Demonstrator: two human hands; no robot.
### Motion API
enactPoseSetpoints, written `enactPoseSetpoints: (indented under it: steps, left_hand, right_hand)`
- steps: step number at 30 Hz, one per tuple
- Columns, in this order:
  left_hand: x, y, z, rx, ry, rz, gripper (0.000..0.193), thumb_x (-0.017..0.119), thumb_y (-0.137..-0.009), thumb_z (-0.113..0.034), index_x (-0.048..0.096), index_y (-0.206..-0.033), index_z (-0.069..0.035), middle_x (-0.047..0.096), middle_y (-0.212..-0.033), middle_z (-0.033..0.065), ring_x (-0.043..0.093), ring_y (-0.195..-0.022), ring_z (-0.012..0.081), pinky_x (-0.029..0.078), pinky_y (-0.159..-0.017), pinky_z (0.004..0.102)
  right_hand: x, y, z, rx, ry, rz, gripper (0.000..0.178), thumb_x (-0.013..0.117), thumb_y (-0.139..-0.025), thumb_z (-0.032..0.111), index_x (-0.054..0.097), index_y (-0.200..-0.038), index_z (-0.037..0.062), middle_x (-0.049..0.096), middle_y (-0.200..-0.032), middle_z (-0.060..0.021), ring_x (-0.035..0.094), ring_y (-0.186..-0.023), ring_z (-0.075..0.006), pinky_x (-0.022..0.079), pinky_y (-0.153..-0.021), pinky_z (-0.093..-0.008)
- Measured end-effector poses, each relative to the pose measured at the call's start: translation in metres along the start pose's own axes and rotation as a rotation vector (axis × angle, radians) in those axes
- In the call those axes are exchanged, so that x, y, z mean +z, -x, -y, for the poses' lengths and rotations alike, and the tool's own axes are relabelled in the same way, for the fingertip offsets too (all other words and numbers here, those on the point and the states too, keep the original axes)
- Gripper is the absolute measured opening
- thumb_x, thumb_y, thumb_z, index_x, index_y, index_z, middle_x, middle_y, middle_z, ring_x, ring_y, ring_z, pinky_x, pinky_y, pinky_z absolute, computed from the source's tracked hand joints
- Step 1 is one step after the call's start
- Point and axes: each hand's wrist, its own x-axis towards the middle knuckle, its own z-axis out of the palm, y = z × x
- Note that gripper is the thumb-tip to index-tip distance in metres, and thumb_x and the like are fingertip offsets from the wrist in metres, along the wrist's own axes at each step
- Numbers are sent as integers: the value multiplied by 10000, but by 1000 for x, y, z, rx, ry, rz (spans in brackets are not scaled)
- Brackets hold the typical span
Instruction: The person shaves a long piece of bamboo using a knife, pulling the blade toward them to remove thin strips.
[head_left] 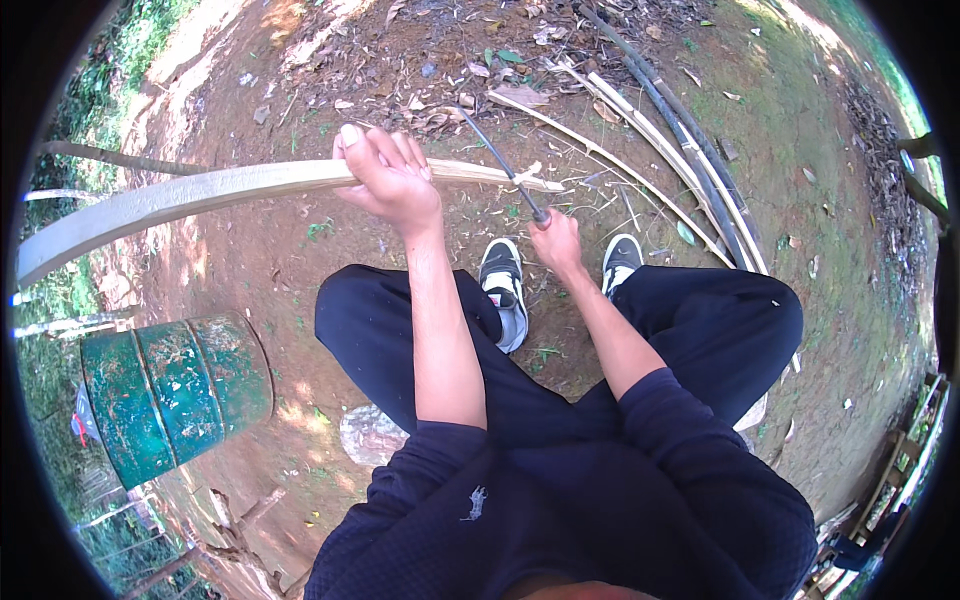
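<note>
A long pale strip of split wood or bamboo (200, 192) runs in from the far left, and my left hand (392, 180) is closed round it near its right end. My right hand (557, 243) is closed on the handle of a long, narrow-bladed knife (492, 148). The dark blade points up and to the left, away from me. It crosses the strip close to its frayed right tip, where a small pale curl of shaving stands up. Whether the edge is biting into the strip I cannot tell.
Several long split strips (690, 150) and a dark pole (700, 165) lie on the earth ahead to the right. A rusty green drum (178, 390) stands at left. Dry leaves (430, 95) and shavings litter the ground. My shoes (503, 290) are below my hands; branches (235, 545) lie lower left.
</note>
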Motion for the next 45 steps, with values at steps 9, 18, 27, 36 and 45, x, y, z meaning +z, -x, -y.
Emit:
enactPoseSetpoints:
  steps: [9, 18, 27, 36, 45]
  left_hand:
    - [-1, 6, 1, 19, 75, 124, 284, 430, -989, -204, 351, -739, -94, 350, -511, 11, 346, -387, 96, 350, -368, 246]
    - [-8, 8, -9, 11, 99, 120, 312, 425, -992, -177, 323, -705, -109, 298, -519, -15, 283, -397, 67, 256, -368, 229]
    - [4, 17, -3, 20, 81, 127, 318, 421, -984, -168, 285, -700, -116, 262, -503, -24, 235, -385, 57, 211, -357, 233]
    - [-4, 14, -10, 14, 45, 95, 294, 413, -955, -138, 271, -699, -109, 253, -498, -21, 216, -378, 59, 209, -345, 233]
    - [-3, 15, -9, 43, 33, 54, 265, 404, -931, -108, 265, -705, -114, 245, -500, -17, 220, -389, 58, 197, -345, 233]
  right_hand:
    - [7, -41, -82, -180, 389, -239, 281, 519, -904, 222, 660, -883, -21, 652, -732, -191, 635, -621, -380, 543, -626, -476]
    - [-43, -41, 4, 359, -992, -91, 131, 577, -822, 80, 546, -704, 30, 509, -545, -25, 523, -466, -123, 417, -401, -316]
    - [0, 17, -30, 199, 0, -94, 329, 533, -842, 245, 678, -921, -40, 652, -887, -328, 649, -888, -479, 511, -840, -515]
    - [-2, -2, -27, 193, 73, 33, 287, 593, -844, 238, 704, -962, 2, 676, -929, -293, 664, -926, -440, 529, -833, -507]
    - [22, 8, -23, 122, -78, 21, 255, 596, -811, 174, 689, -867, -56, 673, -813, -287, 681, -859, -424, 531, -795, -476]
